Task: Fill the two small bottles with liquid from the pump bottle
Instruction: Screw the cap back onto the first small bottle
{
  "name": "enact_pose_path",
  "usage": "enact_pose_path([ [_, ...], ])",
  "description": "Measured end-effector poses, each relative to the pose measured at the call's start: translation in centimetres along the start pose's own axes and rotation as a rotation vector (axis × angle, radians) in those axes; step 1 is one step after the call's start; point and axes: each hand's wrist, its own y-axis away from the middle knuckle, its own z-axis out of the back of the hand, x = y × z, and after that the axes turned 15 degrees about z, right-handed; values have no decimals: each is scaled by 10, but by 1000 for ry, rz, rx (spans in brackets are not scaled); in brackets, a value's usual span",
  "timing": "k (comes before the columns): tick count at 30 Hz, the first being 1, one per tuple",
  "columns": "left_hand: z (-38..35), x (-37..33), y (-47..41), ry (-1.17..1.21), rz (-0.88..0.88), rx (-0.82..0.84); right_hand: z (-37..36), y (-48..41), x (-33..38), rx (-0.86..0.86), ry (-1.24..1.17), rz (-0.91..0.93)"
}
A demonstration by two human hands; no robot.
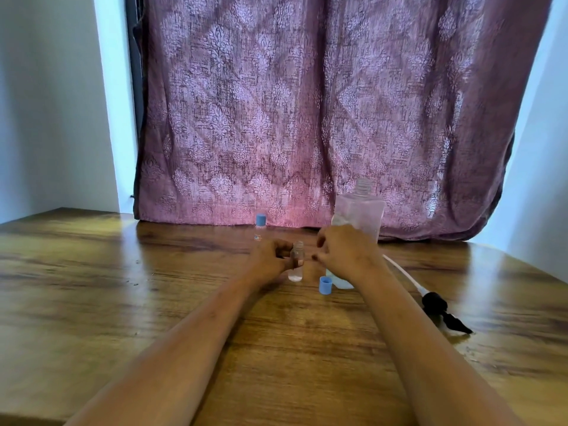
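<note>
A small clear bottle [296,262] stands uncapped on the wooden table, with a little liquid at its bottom. My left hand [270,261] grips it from the left. Its blue cap [325,285] lies on the table just right of it. My right hand [344,256] hovers beside the bottle, fingers loosely curled, holding nothing I can see. Behind that hand stands the large clear pump bottle [359,210], open at its threaded neck. The black pump head with its white tube [436,302] lies on the table to the right. A second small bottle [260,229] with a blue cap stands further back.
The wooden table [153,287] runs to a purple patterned curtain [307,118] at the back. White walls stand at both sides. The table's front edge is near the bottom left of the view.
</note>
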Motion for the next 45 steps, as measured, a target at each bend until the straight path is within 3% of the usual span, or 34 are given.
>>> enact_pose_path([
  [3, 0, 0, 2, 12, -17, 1, -10, 1, 5, 228, -2, -30],
  [10, 1, -2, 3, 58, 1, 44, -30, -1, 3, 419, -78, -25],
  [13, 0, -2, 2, 57, 1, 41, -22, -1, 2, 288, -213, -21],
  [20, 0, -1, 2, 88, 33, 71, -15, -6, 2, -365, -704, -71],
  [23, 0, -3, 4, 104, 26, 86, -22, -9, 5, -492, -815, -102],
  [30, -1, -5, 8, 116, 17, 114, -40, -11, -1, -574, -852, -162],
  [45, 1, -8, 13, 114, -2, 150, -54, -15, 2, -400, -940, -88],
])
